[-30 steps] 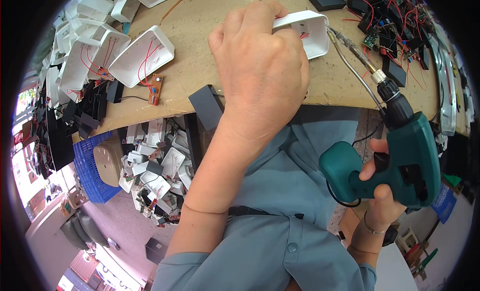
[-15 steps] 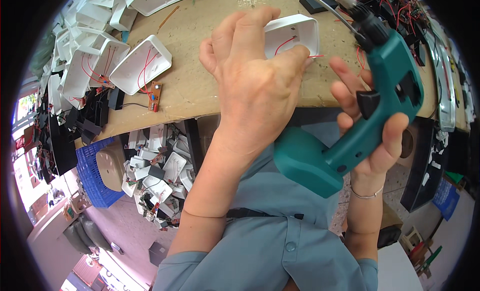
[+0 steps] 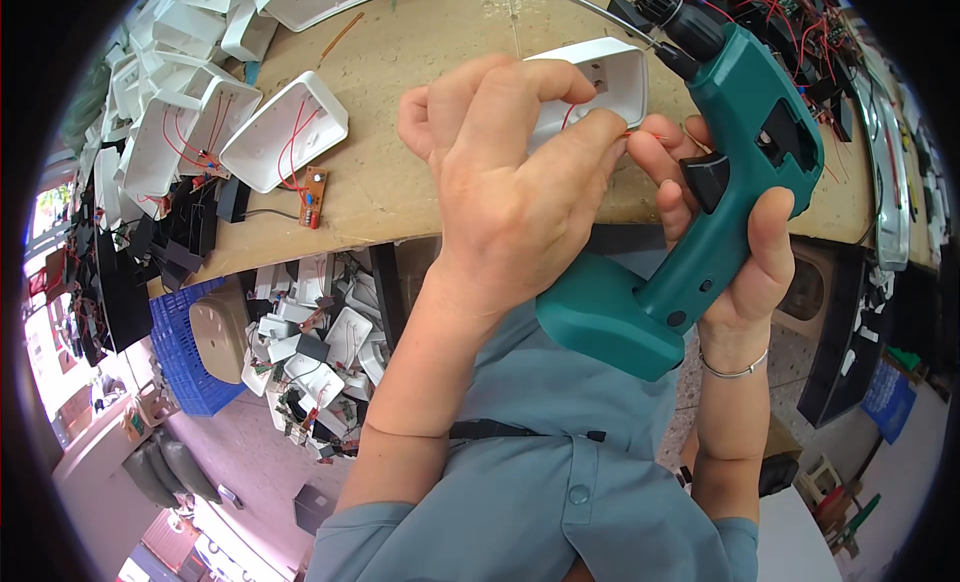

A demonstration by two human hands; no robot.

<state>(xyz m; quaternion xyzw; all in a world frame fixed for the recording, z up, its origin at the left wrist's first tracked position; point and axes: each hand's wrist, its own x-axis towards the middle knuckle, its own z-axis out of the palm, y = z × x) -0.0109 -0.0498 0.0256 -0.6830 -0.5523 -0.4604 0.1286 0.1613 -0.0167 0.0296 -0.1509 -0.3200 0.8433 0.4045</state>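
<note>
My left hand (image 3: 500, 182) is over a white plastic housing (image 3: 625, 77), hiding much of it. Its thumb and forefinger pinch a thin red wire (image 3: 645, 135) whose free end sticks out to the right. Another stretch of red wire shows inside the housing. My right hand (image 3: 745, 242) holds a teal pistol-grip soldering gun (image 3: 655, 317) with a black trigger and a bent metal tube at its front. The thumb and palm hold the grip, while the fingers reach past the trigger, with their tips close to the wire end. The front tip points to the far left, above the housing.
To the left, another white housing (image 3: 320, 132) has red wires running to a small orange circuit board (image 3: 312, 197). White housings (image 3: 190, 27) are heaped at the far left. Tangled red wires (image 3: 790, 22) lie at the far right. Below the table, a pile of housings (image 3: 320, 372) stands beside a blue crate (image 3: 195, 347).
My right hand has brought the soldering gun left, its fingertips now close to the wire end. My left fingers have curled nearer, and the housing has shifted slightly right and toward me.
</note>
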